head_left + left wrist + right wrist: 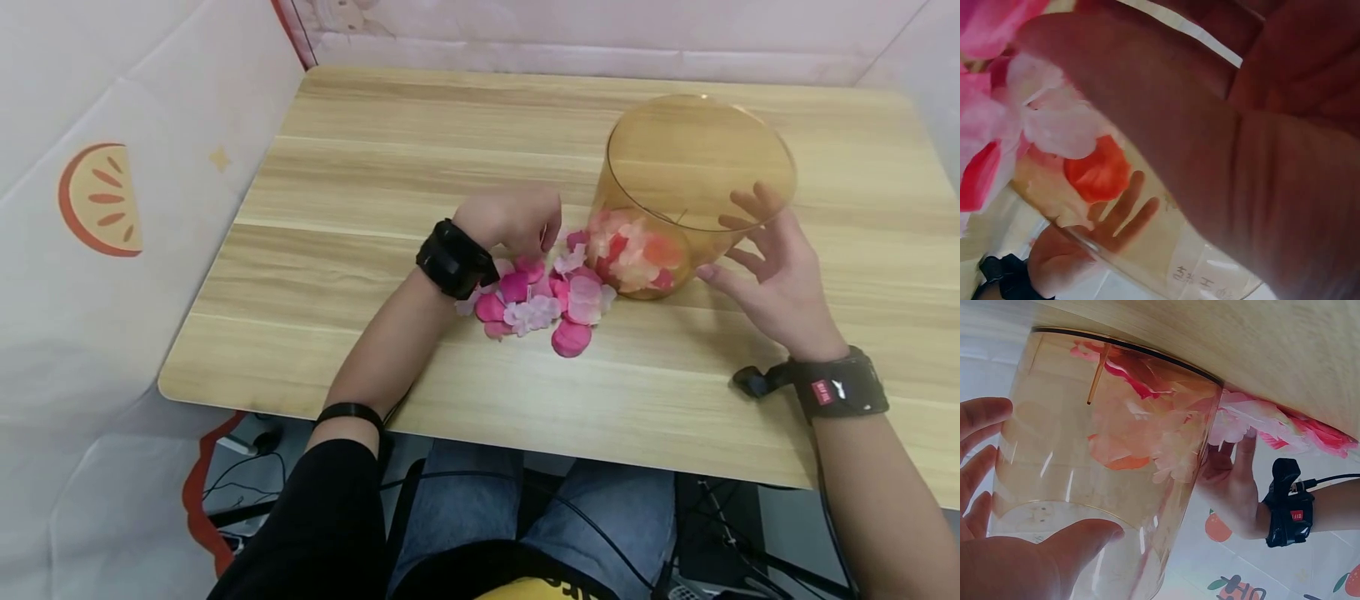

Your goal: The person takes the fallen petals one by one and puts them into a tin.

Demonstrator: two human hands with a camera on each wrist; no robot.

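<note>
I see a wooden table [360, 167] with a clear amber plastic tub [693, 179] standing on it at about 1 o'clock from the middle. The tub is open at the top and has some pink, white and orange petals in its bottom [637, 254].

A pile of loose fabric petals [536, 300] lies on the table right at the tub's 9 o'clock side, touching its foot. They are dark pink, light pink and white.

My left hand [513, 221] sits on the far edge of that pile. Its fingers curl down into the petals, but I cannot tell if they are pinching any; the left wrist view is filled by the hand itself. My right hand [772, 267] is at the tub's 4 o'clock side. Its fingers are spread and straight, and in the right wrist view the thumb [1079, 540] lies against the tub wall [1054, 456]. It steadies the tub; it does not grip it.

I think the step in hand is gathering petals from the table to put them in the tub. Many are left outside. The next move calls for a soft pinch on a few petals, a lift over the high rim, and a drop inside while the right hand keeps the tub from sliding.
</note>
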